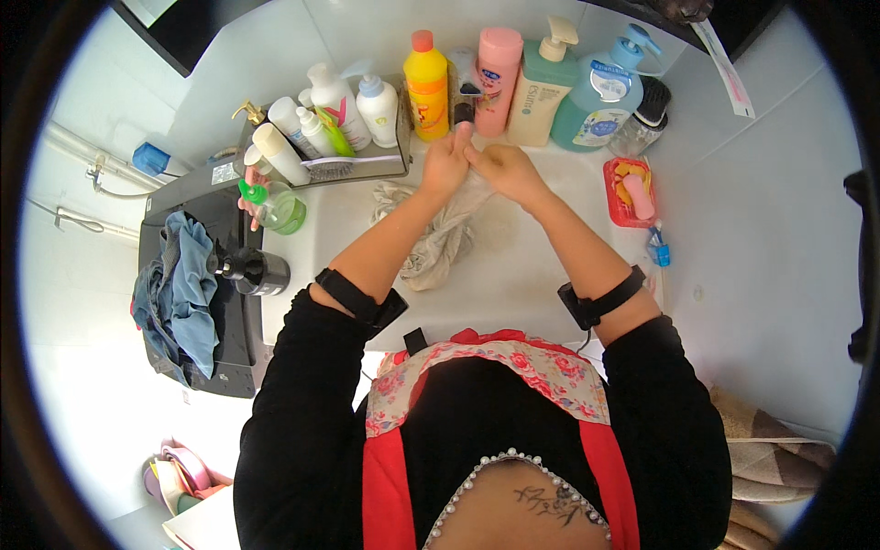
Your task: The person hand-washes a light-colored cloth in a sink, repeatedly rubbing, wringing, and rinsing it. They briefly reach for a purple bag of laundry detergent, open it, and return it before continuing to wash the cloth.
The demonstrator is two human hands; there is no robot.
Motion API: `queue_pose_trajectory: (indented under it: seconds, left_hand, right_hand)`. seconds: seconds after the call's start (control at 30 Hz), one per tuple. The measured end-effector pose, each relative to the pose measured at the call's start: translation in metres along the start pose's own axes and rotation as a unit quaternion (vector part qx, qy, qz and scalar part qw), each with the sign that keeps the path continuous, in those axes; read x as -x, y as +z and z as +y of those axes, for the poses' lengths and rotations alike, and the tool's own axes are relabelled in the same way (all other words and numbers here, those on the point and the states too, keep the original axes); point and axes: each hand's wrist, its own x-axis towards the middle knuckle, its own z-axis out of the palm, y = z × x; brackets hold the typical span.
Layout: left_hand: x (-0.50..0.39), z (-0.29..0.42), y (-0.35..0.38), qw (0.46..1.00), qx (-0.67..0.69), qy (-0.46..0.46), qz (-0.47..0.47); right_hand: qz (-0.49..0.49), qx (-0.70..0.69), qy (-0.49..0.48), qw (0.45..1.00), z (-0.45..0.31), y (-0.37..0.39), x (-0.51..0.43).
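Note:
Both hands meet over the far part of a white sink basin point(522, 295), near the faucet point(465, 113) with its dark spout end. My left hand point(445, 161) touches my right hand point(507, 168) at the thumbs and fingers, just in front of the spout. A wet, whitish cloth point(440, 247) hangs down from between them into the basin, its lower part bunched on the basin floor. My right hand is closed on the top of the cloth. How my left hand's fingers hold it is partly hidden.
Behind the basin stand a yellow bottle point(430, 89), a pink bottle point(498, 82) and pump bottles. A rack point(357, 168) of bottles and a black pump bottle point(265, 272) are left. A red soap dish point(610, 196) sits right. Blue cloth point(182, 289) lies on a black machine point(237, 344).

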Motion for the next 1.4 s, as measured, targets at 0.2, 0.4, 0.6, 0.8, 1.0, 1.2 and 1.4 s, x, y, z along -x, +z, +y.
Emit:
queue_pose_trajectory:
  seconds: [0.2, 0.4, 0.6, 0.8, 1.0, 1.2, 1.4]
  left_hand:
    - [0.036, -0.032, -0.008, 0.978, -0.053, 0.041, -0.197]
    - [0.035, -0.043, 0.016, 0.951, 0.186, -0.232, -0.081]
    - [0.033, -0.016, 0.039, 0.873, 0.304, -0.378, -0.054]
    - [0.031, 0.002, 0.029, 0.763, 0.577, -0.292, 0.021]
    - [0.029, -0.004, 0.024, 0.888, 0.197, -0.348, -0.226]
    - [0.034, 0.001, 0.016, 0.769, 0.499, -0.395, -0.064]
    - [0.025, 0.012, 0.005, 0.880, 0.210, -0.361, -0.228]
  right_hand:
    - [-0.089, -0.565, 0.139, 0.808, 0.037, -0.027, -0.013]
    - [0.143, -0.394, 0.152, 0.895, 0.020, 0.006, 0.002]
    - [0.378, -0.194, -0.103, 0.899, -0.003, 0.033, 0.007]
    - [0.395, -0.126, -0.326, 0.849, -0.005, 0.036, -0.005]
    - [0.306, -0.310, -0.010, 0.900, -0.011, 0.039, -0.003]
    - [0.381, -0.085, -0.209, 0.897, -0.005, 0.052, 0.000]
    - [0.247, -0.304, 0.015, 0.920, 0.024, 0.028, -0.024]
